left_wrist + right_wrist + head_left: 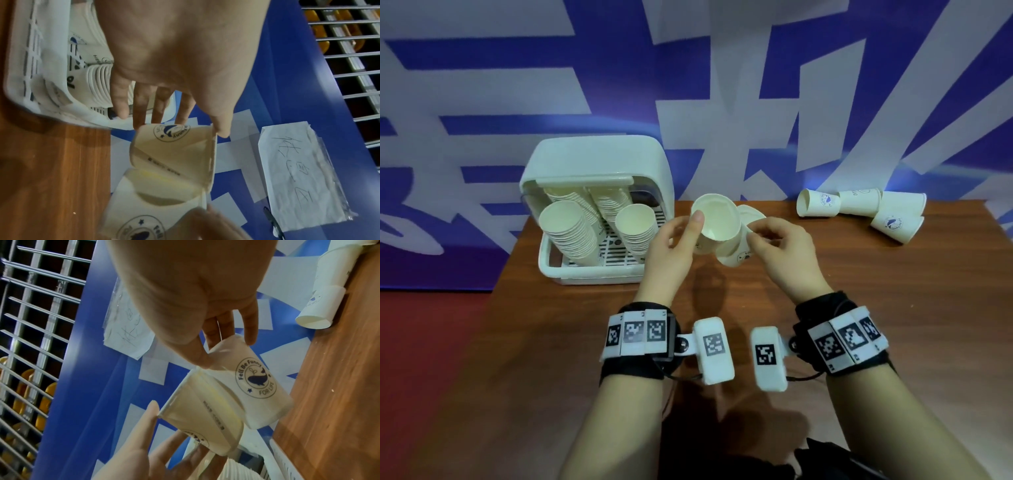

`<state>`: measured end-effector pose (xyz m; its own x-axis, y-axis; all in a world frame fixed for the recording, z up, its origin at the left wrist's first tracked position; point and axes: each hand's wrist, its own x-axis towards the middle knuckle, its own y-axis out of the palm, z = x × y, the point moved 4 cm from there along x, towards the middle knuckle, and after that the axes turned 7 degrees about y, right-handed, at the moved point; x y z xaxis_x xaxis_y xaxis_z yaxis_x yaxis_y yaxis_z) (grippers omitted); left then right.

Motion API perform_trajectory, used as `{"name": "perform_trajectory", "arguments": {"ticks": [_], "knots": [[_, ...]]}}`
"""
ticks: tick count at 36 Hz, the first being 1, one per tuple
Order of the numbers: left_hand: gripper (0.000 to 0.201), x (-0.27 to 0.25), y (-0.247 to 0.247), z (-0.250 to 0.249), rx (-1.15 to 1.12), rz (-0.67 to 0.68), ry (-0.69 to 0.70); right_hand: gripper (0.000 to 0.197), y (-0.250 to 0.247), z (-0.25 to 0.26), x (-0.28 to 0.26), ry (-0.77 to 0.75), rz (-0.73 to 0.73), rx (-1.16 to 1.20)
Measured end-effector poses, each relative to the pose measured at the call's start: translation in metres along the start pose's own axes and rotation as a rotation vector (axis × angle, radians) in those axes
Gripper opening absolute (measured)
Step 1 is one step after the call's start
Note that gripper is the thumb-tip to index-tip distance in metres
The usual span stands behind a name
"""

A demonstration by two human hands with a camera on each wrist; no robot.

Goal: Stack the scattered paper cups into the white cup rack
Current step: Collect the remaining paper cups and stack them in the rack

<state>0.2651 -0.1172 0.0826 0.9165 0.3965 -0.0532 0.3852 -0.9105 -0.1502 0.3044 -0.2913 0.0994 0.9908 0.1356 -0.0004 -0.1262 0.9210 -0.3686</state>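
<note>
Head view: left hand [671,246] grips a paper cup [717,219] by its rim above the tabletop [859,291]; right hand [780,246] grips a second cup [736,255] touching it, just right of the white cup rack [599,164].

Left wrist view: thumb [222,129] on rim.

Right wrist view: fingers [252,331] pinch the whale-logo cup's mouth end.
</note>
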Motion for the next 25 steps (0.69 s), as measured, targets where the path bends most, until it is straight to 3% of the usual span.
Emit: {"name": "perform_trajectory", "arguments": {"ticks": [6,10,14,17,22,25], "knots": [[0.051,-0.005,-0.023,-0.004,0.066,-0.028,0.095,0.011,0.024,0.014,-0.007,-0.038,0.024,-0.032],[0.028,-0.005,-0.044,-0.012,0.126,-0.087,0.178,0.012,0.037,0.023,-0.01,-0.042,0.015,-0.023],[0.027,-0.006,-0.062,-0.017,0.055,-0.111,0.236,0.008,0.05,0.032,-0.012,-0.032,0.019,-0.02],[0.041,0.0,-0.071,-0.016,0.114,-0.055,0.305,0.009,0.06,0.04,-0.013,-0.03,0.007,-0.015],[0.07,0.007,-0.08,-0.007,0.174,0.114,0.27,0.01,0.07,0.049,-0.013,-0.021,-0.012,-0.036],[0.082,0.012,-0.091,-0.003,0.278,0.159,0.341,0.01,0.079,0.054,-0.013,-0.023,-0.026,-0.034]]}}
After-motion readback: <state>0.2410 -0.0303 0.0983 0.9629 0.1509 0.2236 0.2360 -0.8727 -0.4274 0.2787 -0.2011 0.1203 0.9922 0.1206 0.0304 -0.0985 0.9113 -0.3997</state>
